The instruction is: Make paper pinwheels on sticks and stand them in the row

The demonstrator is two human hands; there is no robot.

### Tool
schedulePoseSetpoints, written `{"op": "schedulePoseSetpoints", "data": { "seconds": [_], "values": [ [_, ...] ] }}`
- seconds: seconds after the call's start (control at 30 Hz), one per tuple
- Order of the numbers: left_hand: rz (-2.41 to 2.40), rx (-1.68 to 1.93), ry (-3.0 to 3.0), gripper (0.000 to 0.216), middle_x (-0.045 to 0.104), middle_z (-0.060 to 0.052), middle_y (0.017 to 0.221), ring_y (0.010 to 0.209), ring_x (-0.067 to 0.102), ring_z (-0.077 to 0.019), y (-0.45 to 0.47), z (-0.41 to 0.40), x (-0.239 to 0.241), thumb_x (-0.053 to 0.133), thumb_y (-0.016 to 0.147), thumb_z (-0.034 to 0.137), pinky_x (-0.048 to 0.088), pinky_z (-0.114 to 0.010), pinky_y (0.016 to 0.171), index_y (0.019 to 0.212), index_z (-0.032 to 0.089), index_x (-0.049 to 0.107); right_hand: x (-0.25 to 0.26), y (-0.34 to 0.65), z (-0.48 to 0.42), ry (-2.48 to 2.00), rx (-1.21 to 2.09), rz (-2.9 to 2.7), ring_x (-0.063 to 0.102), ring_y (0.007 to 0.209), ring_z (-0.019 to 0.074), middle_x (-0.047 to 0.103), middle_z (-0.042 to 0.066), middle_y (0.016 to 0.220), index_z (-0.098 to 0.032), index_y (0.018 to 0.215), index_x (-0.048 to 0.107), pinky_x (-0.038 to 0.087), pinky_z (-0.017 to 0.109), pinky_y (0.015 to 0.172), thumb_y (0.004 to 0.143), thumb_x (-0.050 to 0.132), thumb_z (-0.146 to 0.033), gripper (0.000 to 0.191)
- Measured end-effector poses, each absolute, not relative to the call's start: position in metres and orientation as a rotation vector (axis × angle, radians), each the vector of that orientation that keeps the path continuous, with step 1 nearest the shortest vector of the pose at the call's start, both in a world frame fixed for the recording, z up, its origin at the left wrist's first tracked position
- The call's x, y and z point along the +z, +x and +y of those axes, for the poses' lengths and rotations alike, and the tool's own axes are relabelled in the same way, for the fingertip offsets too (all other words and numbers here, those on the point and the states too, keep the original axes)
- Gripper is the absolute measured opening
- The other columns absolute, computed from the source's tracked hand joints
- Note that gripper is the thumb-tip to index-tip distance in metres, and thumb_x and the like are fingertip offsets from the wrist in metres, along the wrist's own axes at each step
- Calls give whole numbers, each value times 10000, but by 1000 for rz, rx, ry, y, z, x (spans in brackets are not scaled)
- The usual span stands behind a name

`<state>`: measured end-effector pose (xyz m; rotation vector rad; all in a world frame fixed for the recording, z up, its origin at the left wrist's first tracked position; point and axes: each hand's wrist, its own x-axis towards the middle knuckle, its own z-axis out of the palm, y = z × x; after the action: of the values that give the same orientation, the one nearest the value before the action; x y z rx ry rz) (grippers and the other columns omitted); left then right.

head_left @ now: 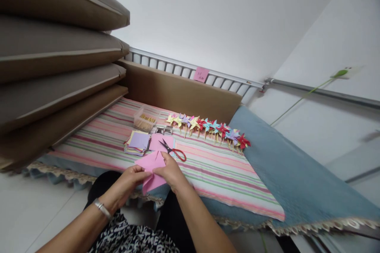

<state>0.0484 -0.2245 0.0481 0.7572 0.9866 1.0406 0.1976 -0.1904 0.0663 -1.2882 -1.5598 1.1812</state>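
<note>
A pink paper square point(152, 161), with cuts running in from its corners, is held between both hands above the near edge of the striped cloth. My left hand point(130, 182) pinches it at the lower left, near its middle. From the right, my right hand point(170, 172) grips it with thumb and fingers. Just beyond the paper lie scissors point(173, 151) with red handles, blades apart, partly over a flat pink sheet point(157, 141). To their left sits a stack of coloured paper squares point(138, 142), a lilac one on top.
Several paper pinwheels point(208, 127) on sticks lie in a row at the back of the striped cloth point(219, 174). A clear plastic box point(144, 120) holds sticks, with small metallic items point(162, 130) beside it. Stacked brown cushions point(59, 51) rise at the left.
</note>
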Motion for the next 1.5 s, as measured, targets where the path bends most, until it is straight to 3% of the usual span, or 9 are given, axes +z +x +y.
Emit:
{"op": "schedulePoseSetpoints", "data": {
  "seconds": [0.27, 0.37, 0.53, 0.63, 0.8, 0.97, 1.1, 1.23, 1.5],
  "values": [
    [1145, 1142, 765, 280, 546, 30, 475, 444, 436, -84, 53, -219, 34, 787, 530, 279, 306, -211, 474, 544, 138, 545, 67, 193, -197, -1248, 1214, -1506, 618, 681, 168, 684, -1, 818, -177, 1023, 634, 459, 231, 574, 570, 622, -83, 463],
    [1155, 1182, 747, 263, 527, 39, 448, 419, 408, -79, 52, -219, 39, 771, 533, 278, 283, -209, 449, 534, 137, 549, 66, 194, -197, -1226, 1180, -1505, 621, 682, 168, 672, 9, 814, -171, 1112, 590, 479, 245, 587, 619, 610, -92, 500],
    [1036, 1225, 642, 221, 560, 25, 462, 425, 438, -84, 42, -217, 56, 767, 501, 223, 312, -204, 439, 514, 130, 567, 55, 204, -221, -1148, 436, -1680, 608, 814, 192, 643, 59, 886, -198, 1141, 584, 499, 354, 784, 823, 489, -127, 340],
    [999, 1217, 610, 180, 595, 9, 487, 442, 478, -97, 38, -216, 62, 761, 493, 198, 358, -210, 454, 545, 120, 607, 43, 208, -245, -979, 18, -1891, 577, 957, 213, 639, 70, 1004, -251, 1071, 629, 470, 403, 870, 814, 466, -43, 368],
    [955, 1159, 578, 180, 657, -28, 564, 498, 555, -140, 46, -217, 65, 754, 510, 181, 424, -240, 483, 647, 111, 662, 36, 203, -260, -913, -275, -1992, 470, 1178, 243, 562, 69, 1228, -277, 1061, 633, 394, 498, 987, 783, 468, -4, 423],
    [918, 1207, 609, 184, 576, 27, 483, 440, 476, -93, 56, -221, 68, 766, 494, 182, 376, -208, 439, 535, 139, 592, 48, 200, -252, -912, -274, -1974, 469, 1166, 242, 613, 52, 1133, -258, 915, 663, 307, 539, 1045, 817, 527, -72, 251],
    [985, 1223, 690, 248, 469, 60, 424, 393, 374, -65, 57, -224, 71, 756, 490, 212, 288, -198, 385, 465, 152, 516, 59, 199, -251, -994, -88, -1922, 538, 983, 224, 638, 41, 932, -244, 842, 675, 372, 481, 969, 830, 581, -152, 132],
    [993, 1206, 709, 231, 467, 57, 432, 407, 381, -66, 58, -227, 75, 746, 485, 226, 332, -198, 418, 482, 151, 528, 66, 197, -250, -1142, 105, -1884, 535, 824, 201, 627, 21, 780, -224, 750, 675, 419, 361, 783, 802, 646, -174, 78],
    [979, 1197, 695, 223, 461, 55, 426, 421, 406, -66, 58, -228, 75, 715, 501, 208, 412, -201, 476, 447, 160, 504, 71, 195, -242, -1316, 207, -1880, 535, 812, 205, 635, 31, 750, -212, 676, 680, 376, 318, 741, 798, 662, -226, 124]
  ]
}}
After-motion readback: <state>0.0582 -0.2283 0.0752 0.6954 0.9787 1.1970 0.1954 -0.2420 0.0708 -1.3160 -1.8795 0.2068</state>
